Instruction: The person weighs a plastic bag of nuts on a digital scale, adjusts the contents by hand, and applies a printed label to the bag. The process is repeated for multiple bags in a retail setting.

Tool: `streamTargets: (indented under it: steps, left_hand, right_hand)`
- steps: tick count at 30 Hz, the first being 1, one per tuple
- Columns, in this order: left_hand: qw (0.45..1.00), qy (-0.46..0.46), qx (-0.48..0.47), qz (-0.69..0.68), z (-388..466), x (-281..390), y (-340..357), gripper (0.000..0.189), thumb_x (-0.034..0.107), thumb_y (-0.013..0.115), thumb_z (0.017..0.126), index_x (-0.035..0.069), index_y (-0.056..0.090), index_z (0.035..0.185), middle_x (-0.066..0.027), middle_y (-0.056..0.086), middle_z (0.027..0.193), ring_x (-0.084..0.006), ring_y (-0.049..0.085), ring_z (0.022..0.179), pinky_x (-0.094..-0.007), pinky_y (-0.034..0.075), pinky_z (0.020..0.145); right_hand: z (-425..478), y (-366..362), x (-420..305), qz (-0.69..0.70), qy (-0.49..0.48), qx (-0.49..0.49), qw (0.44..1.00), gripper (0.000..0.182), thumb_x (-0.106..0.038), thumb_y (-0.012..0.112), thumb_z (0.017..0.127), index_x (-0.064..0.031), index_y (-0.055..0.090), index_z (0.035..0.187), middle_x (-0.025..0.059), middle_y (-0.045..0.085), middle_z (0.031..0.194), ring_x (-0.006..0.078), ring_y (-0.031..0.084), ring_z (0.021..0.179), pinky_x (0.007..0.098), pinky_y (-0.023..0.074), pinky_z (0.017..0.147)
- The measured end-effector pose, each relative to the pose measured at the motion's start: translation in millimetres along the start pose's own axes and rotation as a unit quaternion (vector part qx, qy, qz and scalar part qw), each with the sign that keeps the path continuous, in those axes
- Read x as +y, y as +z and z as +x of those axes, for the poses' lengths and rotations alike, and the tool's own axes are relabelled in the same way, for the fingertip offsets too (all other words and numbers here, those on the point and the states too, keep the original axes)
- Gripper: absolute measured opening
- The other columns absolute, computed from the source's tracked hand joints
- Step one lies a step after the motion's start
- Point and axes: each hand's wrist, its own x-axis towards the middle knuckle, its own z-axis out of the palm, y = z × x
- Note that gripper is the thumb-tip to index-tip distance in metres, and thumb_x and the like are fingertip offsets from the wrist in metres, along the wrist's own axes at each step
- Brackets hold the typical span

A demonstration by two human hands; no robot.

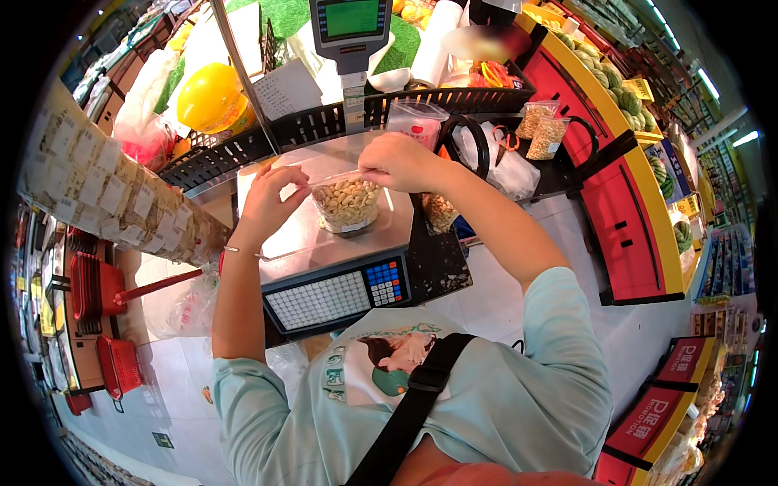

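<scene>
A clear plastic bag of shelled nuts (346,203) stands on the metal platform of a weighing scale (292,243). My left hand (275,197) pinches the left end of the bag's top edge between thumb and fingers. At the right end of that edge, my right hand (398,163) grips the plastic with its fingertips. The scale's keypad (337,296) faces me, and its display (351,21) rises on a post behind the platform.
Right of the scale are another nut bag (439,212), white plastic bags (513,173), orange-handled scissors (507,140) and filled bags (547,138). A black crate (304,118) borders the back. At left are a label-covered column (121,188) and a yellow wrapped item (211,97).
</scene>
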Motion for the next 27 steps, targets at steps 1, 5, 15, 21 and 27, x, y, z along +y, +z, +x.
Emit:
streamTargets:
  steps: [1,5,15,21,27]
  left_hand:
    - [1.0,0.004,-0.002,0.021,-1,-1,-1,0.008,0.007,0.06,0.071,0.005,0.052,0.076,-0.0052,0.059,0.083,-0.0194,0.053,0.096,-0.0326,0.031,0.09]
    - [1.0,-0.006,-0.019,0.002,-1,-1,1,0.009,0.012,0.059,0.072,0.007,0.053,0.077,-0.0036,0.059,0.086,-0.0186,0.052,0.097,-0.0396,0.026,0.094]
    - [0.999,0.019,-0.026,-0.011,4,-6,14,0.009,0.013,0.059,0.072,0.01,0.055,0.079,-0.002,0.059,0.085,-0.0181,0.052,0.095,-0.0413,0.023,0.095]
    - [1.0,0.027,0.002,0.01,11,15,15,0.007,0.013,0.058,0.072,0.01,0.055,0.077,0.0003,0.059,0.082,-0.0168,0.053,0.093,-0.0421,0.023,0.095]
    - [0.995,0.065,-0.007,0.077,14,19,16,0.008,0.012,0.059,0.07,0.011,0.055,0.076,-0.0008,0.058,0.082,-0.0155,0.052,0.096,-0.0418,0.023,0.095]
  right_hand:
    - [0,0,0,0.006,0.003,0.001,1.0,0.008,-0.014,0.057,0.069,-0.0086,0.051,0.067,0.0043,0.05,0.063,0.0232,0.049,0.066,0.0342,0.0376,0.062]
    - [5,6,-1,0.041,0.025,-0.004,0.999,0.008,-0.014,0.057,0.069,-0.0087,0.051,0.067,0.0042,0.05,0.063,0.0231,0.049,0.066,0.0344,0.0375,0.062]
    - [8,17,0,0.013,-0.013,0.029,0.999,0.009,-0.018,0.057,0.066,-0.0106,0.053,0.067,0.0022,0.053,0.066,0.0213,0.052,0.068,0.0334,0.0383,0.06]
    - [10,20,-2,0.011,-0.044,0.045,0.998,0.008,-0.016,0.058,0.066,-0.0104,0.054,0.069,0.0014,0.053,0.067,0.0208,0.051,0.069,0.0329,0.0377,0.063]
    - [15,20,-9,-0.004,-0.059,0.049,0.997,0.01,-0.014,0.06,0.066,-0.01,0.055,0.073,0.0015,0.053,0.069,0.0195,0.05,0.071,0.0318,0.0374,0.065]
